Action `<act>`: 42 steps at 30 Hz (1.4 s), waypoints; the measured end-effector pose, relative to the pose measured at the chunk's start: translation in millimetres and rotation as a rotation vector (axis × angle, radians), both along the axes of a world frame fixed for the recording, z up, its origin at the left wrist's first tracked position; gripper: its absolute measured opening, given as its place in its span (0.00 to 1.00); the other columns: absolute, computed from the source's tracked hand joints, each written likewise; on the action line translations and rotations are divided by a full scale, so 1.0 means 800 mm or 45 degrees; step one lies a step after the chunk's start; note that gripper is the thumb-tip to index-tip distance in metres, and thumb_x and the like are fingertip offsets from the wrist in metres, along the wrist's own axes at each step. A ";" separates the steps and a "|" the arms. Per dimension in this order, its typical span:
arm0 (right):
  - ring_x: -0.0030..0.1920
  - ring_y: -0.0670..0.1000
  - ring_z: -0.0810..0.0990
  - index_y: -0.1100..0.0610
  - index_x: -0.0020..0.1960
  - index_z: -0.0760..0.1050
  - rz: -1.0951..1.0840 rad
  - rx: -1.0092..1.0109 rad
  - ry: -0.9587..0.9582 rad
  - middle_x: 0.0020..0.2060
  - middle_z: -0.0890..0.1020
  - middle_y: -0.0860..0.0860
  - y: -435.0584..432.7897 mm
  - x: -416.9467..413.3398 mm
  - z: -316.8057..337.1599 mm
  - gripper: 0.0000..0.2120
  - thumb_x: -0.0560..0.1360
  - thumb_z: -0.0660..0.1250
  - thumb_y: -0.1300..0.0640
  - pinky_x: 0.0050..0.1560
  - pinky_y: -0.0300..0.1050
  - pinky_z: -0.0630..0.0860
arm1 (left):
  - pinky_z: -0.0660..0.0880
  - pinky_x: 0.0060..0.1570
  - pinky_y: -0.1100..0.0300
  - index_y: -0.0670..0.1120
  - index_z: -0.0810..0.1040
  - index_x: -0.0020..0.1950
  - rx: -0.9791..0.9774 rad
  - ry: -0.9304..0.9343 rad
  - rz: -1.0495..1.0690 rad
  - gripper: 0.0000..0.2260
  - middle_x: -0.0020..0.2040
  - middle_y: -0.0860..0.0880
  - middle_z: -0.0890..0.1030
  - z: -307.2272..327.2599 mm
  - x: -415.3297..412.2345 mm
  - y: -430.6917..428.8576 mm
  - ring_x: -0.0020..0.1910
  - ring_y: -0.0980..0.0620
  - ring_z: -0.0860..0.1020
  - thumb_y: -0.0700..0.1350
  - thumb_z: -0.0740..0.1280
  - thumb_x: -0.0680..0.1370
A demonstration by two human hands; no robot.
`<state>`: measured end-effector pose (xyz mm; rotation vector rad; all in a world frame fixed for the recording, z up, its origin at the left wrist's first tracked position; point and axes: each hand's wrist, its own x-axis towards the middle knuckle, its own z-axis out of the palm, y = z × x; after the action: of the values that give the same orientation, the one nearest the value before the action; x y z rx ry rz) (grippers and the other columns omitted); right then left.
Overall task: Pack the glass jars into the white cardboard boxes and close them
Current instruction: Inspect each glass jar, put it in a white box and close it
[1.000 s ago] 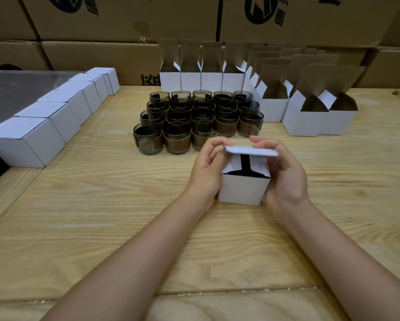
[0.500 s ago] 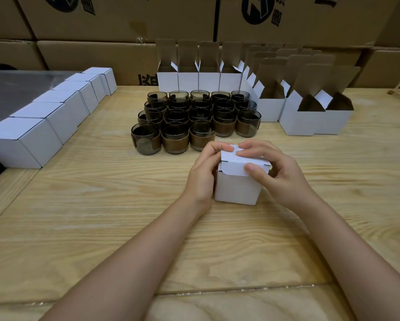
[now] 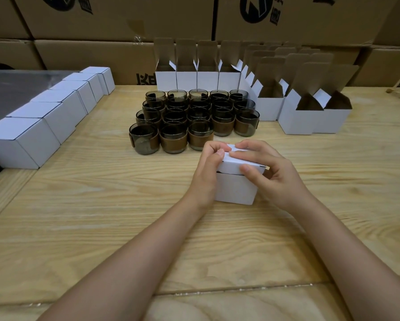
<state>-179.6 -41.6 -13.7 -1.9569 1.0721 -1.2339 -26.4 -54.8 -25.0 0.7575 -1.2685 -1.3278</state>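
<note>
With left fingers (image 3: 214, 148) curled, grips the box (image 3: 236, 189) on the counter (image 3: 101, 205), just before the jars (image 3: 189, 117); pinches the lid (image 3: 238, 160) down with right fingers (image 3: 248, 156). Seems not fully tucked, so could buckle if pressed askew.

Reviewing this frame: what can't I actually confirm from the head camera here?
Head view, white box: contents hidden by its lowered lid, the left hand and the right hand.
Head view, rear glass jars: mostly hidden behind the front rows.
Head view, closed boxes at left: contents hidden by shut lids.
Head view, carton logos: cut off by the top edge.
</note>
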 end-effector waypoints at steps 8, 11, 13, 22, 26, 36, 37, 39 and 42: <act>0.63 0.40 0.72 0.39 0.56 0.78 -0.030 -0.015 0.007 0.60 0.75 0.40 0.000 0.001 -0.002 0.12 0.75 0.65 0.51 0.54 0.35 0.73 | 0.69 0.36 0.72 0.52 0.70 0.47 -0.133 -0.157 0.141 0.11 0.44 0.60 0.76 -0.003 -0.002 0.004 0.38 0.67 0.73 0.55 0.52 0.76; 0.63 0.40 0.73 0.40 0.55 0.78 -0.065 -0.028 -0.052 0.60 0.76 0.41 0.000 0.006 -0.003 0.11 0.76 0.65 0.52 0.54 0.35 0.73 | 0.70 0.36 0.73 0.52 0.71 0.49 -0.186 -0.177 0.157 0.13 0.41 0.66 0.77 -0.006 -0.001 0.002 0.38 0.68 0.74 0.57 0.50 0.78; 0.62 0.40 0.73 0.40 0.56 0.78 -0.082 -0.057 -0.037 0.60 0.76 0.42 0.000 0.007 -0.003 0.12 0.76 0.64 0.53 0.55 0.35 0.72 | 0.71 0.38 0.72 0.52 0.71 0.51 -0.201 -0.176 0.152 0.16 0.44 0.62 0.77 -0.005 -0.001 0.002 0.39 0.67 0.74 0.60 0.49 0.80; 0.64 0.40 0.72 0.38 0.57 0.77 -0.060 -0.081 0.063 0.60 0.74 0.40 0.000 0.003 -0.004 0.14 0.75 0.65 0.53 0.58 0.37 0.71 | 0.71 0.43 0.71 0.49 0.72 0.49 -0.187 -0.151 0.096 0.11 0.46 0.57 0.76 -0.004 0.001 0.003 0.43 0.65 0.75 0.53 0.52 0.80; 0.65 0.42 0.71 0.38 0.58 0.76 -0.051 -0.068 0.101 0.62 0.73 0.41 0.000 0.002 -0.003 0.14 0.75 0.65 0.53 0.59 0.40 0.70 | 0.71 0.49 0.59 0.48 0.71 0.47 -0.117 -0.089 0.043 0.08 0.50 0.51 0.77 -0.002 0.002 0.001 0.49 0.54 0.75 0.50 0.55 0.76; 0.69 0.35 0.61 0.43 0.67 0.69 0.145 0.204 0.049 0.68 0.65 0.42 0.003 -0.001 -0.001 0.18 0.79 0.54 0.54 0.64 0.26 0.59 | 0.72 0.43 0.63 0.51 0.71 0.52 0.001 -0.064 0.013 0.14 0.51 0.49 0.74 -0.001 0.008 -0.001 0.46 0.56 0.73 0.42 0.59 0.68; 0.70 0.34 0.59 0.39 0.69 0.64 0.147 0.217 0.053 0.69 0.63 0.40 0.002 0.001 -0.001 0.21 0.78 0.55 0.53 0.66 0.26 0.57 | 0.72 0.44 0.64 0.51 0.71 0.54 0.006 -0.034 -0.005 0.15 0.53 0.48 0.74 0.000 0.009 -0.002 0.48 0.55 0.74 0.41 0.60 0.68; 0.70 0.33 0.58 0.33 0.70 0.57 0.155 0.290 -0.028 0.69 0.60 0.33 0.001 0.000 -0.001 0.25 0.77 0.57 0.51 0.69 0.32 0.59 | 0.73 0.47 0.61 0.51 0.70 0.56 0.038 0.035 -0.035 0.18 0.57 0.46 0.74 0.002 0.012 -0.004 0.52 0.52 0.74 0.40 0.61 0.67; 0.68 0.37 0.65 0.33 0.69 0.61 0.187 0.461 -0.253 0.67 0.64 0.29 -0.002 -0.006 -0.004 0.24 0.75 0.59 0.47 0.66 0.38 0.67 | 0.70 0.54 0.55 0.50 0.71 0.58 0.093 0.079 -0.072 0.20 0.59 0.45 0.75 0.002 0.021 -0.006 0.57 0.48 0.73 0.40 0.64 0.67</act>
<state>-184.1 -43.3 -17.2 -1.5739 0.9560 -1.0462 -9.8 -59.3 -23.5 0.7303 -1.2050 -1.4391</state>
